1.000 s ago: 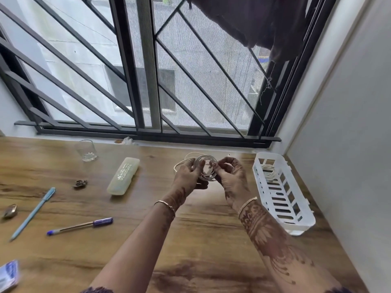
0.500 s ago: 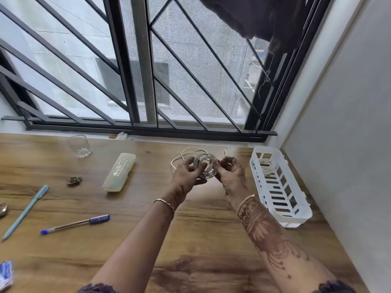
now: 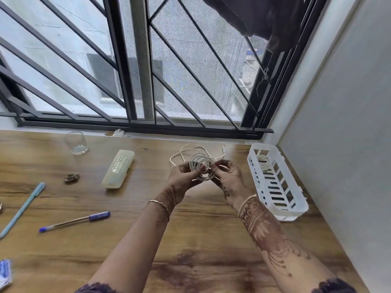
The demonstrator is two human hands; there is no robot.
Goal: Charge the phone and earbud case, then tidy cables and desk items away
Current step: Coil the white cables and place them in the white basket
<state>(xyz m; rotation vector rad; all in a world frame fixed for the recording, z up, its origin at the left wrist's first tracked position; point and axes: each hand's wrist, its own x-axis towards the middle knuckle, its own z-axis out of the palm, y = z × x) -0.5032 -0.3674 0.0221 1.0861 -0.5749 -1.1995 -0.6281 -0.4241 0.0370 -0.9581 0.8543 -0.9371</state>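
Note:
A white cable (image 3: 198,160) is wound into a small coil held above the wooden desk (image 3: 190,240), with a loose loop and its plug end trailing behind. My left hand (image 3: 183,176) pinches the coil's left side. My right hand (image 3: 227,176) grips its right side. A white slotted basket (image 3: 296,199) stands at the right by the wall, with another coiled white cable (image 3: 263,162) inside its far end.
A pale pencil case (image 3: 118,169), an empty glass (image 3: 76,142) and a small dark clip (image 3: 71,178) lie left of my hands. Two pens (image 3: 74,221) (image 3: 23,208) rest nearer the left edge. The grey wall stands close on the right, the barred window behind.
The coil stays between both hands with little change. The view has tilted slightly, so the desk items sit a little lower and further left.

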